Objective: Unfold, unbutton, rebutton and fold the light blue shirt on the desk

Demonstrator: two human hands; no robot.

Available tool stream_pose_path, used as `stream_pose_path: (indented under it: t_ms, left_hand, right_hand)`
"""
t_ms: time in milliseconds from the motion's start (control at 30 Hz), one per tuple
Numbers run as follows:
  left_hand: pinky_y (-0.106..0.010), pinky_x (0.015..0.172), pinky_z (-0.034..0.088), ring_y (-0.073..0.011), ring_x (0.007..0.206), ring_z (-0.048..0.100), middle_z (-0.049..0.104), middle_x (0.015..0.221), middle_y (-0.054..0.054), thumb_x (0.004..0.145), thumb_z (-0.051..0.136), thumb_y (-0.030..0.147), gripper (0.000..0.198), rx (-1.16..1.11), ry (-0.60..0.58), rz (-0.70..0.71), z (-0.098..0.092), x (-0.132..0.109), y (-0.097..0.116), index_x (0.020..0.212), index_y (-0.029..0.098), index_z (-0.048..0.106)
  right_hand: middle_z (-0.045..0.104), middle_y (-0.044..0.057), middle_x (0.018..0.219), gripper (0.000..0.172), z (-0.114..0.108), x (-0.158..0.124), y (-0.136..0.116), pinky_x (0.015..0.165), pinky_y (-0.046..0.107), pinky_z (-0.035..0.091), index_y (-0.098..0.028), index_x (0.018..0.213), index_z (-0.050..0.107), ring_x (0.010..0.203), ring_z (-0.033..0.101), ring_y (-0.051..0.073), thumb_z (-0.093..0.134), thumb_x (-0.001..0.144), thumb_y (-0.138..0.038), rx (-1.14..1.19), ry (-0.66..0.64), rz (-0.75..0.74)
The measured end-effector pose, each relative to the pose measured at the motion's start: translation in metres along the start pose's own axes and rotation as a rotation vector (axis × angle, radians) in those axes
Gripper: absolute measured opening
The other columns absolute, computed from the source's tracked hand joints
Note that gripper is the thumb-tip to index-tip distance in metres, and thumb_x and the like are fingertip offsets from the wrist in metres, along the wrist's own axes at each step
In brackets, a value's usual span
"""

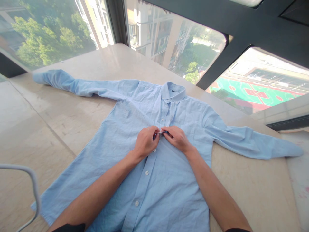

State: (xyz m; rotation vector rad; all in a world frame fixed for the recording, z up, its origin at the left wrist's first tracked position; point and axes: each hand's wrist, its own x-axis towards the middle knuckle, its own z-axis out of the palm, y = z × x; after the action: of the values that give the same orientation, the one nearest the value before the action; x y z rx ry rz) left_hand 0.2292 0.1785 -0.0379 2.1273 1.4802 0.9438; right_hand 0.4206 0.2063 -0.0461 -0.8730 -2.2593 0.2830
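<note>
A light blue button-up shirt (178,167) lies front side up with both sleeves spread out to the sides. At its chest, my left hand (146,139) pinches the edge of the front placket. My right hand (177,138) pinches the placket from the other side, fingertips almost meeting the left ones. The cloth between them is lifted a little, and any button there is hidden by my fingers. Above the hands a white button (163,119) shows below the collar (173,93). Further white buttons (147,173) run down the placket toward me.
The shirt rests on a pale stone ledge (96,58) in a window corner. Dark window frames (117,22) border the far side. A white cable (35,183) curves in at the lower left. A pale patterned cloth (300,180) lies at the right edge.
</note>
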Motion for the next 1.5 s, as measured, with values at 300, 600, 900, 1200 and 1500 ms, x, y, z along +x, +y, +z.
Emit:
stream_pose_path:
  t_ms: [300,600,900,1200,1500]
  left_hand:
    - [-0.030,0.074,0.048,-0.0168,0.075,0.063,0.069,0.080,-0.001,0.081,0.058,0.011,0.013,-0.045,0.039,0.067,0.0004,-0.0005,-0.0018,0.089,0.021,0.059]
    - [-0.030,0.073,0.049,-0.0161,0.075,0.064,0.069,0.079,-0.001,0.083,0.056,0.013,0.010,-0.088,0.079,0.098,0.0006,-0.0016,-0.0022,0.087,0.021,0.060]
    - [-0.029,0.072,0.049,-0.0157,0.073,0.062,0.067,0.078,-0.001,0.083,0.058,0.014,0.009,-0.077,0.085,0.108,0.0011,-0.0014,-0.0021,0.088,0.021,0.060]
    - [-0.030,0.073,0.049,-0.0168,0.077,0.063,0.069,0.081,-0.002,0.085,0.057,0.016,0.010,-0.034,0.106,0.142,0.0026,-0.0036,-0.0024,0.093,0.021,0.062]
    - [-0.028,0.071,0.050,-0.0151,0.072,0.062,0.067,0.077,-0.001,0.082,0.059,0.015,0.006,-0.120,0.087,0.098,-0.0003,-0.0011,-0.0010,0.083,0.021,0.060]
  right_hand:
    - [0.073,0.007,0.099,0.038,-0.0010,-0.0020,-0.0027,0.077,0.036,0.055,-0.022,0.132,0.051,0.085,0.069,0.020,0.049,0.096,-0.014,0.009,0.020,0.017]
    - [0.076,0.003,0.096,0.050,-0.0027,-0.0022,-0.0052,0.079,0.032,0.058,-0.027,0.142,0.045,0.084,0.071,0.017,0.051,0.094,-0.012,0.054,0.098,0.015]
    - [0.074,0.004,0.096,0.054,-0.0017,-0.0015,-0.0054,0.081,0.034,0.057,-0.026,0.145,0.038,0.088,0.070,0.017,0.047,0.095,-0.010,0.088,0.075,0.032]
    - [0.072,0.005,0.097,0.050,-0.0002,-0.0033,-0.0040,0.083,0.037,0.055,-0.026,0.142,0.040,0.089,0.068,0.019,0.044,0.095,-0.009,0.074,0.067,0.039]
    - [0.071,0.005,0.096,0.049,0.0000,-0.0035,-0.0028,0.081,0.036,0.055,-0.026,0.140,0.042,0.088,0.067,0.019,0.046,0.095,-0.008,0.067,0.064,0.026]
